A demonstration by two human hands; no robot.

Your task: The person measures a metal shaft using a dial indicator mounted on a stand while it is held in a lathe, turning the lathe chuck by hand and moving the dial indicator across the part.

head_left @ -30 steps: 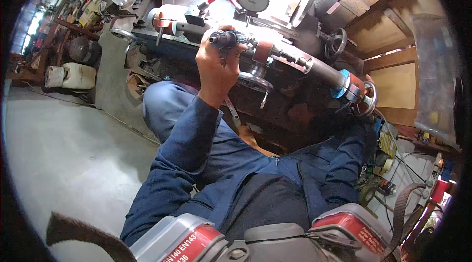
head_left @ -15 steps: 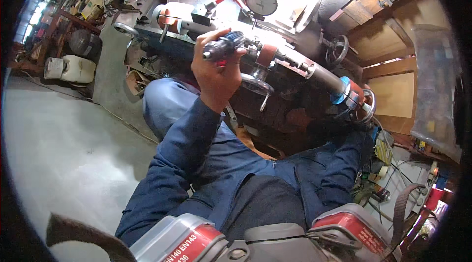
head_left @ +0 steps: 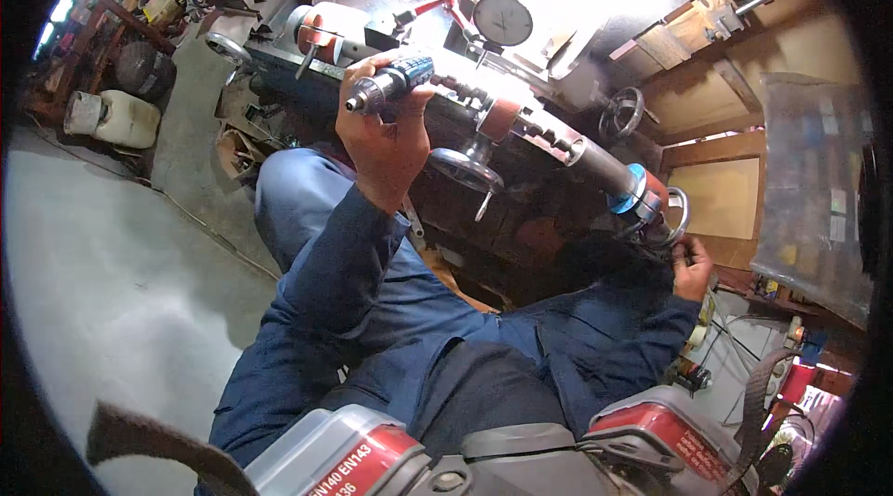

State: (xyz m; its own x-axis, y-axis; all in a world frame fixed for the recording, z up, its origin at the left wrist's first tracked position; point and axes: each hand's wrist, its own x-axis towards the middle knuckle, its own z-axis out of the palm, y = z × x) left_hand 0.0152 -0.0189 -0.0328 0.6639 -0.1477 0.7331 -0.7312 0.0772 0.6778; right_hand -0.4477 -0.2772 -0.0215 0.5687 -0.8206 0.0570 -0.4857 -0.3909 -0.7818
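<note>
L hand (head_left: pixel 383 142) grips tool (head_left: pixel 394 81); R hand (head_left: pixel 691 271) prob. on handwheel (head_left: pixel 686 215).

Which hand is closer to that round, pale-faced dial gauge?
Left. The left hand, gripping a dark tool, is below and left of the dial gauge; the right hand is farther off, lower right, by the end handwheel.

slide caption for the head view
Left hand gripping a blue metal-tipped tool, right hand beside a chrome handwheel.
</note>
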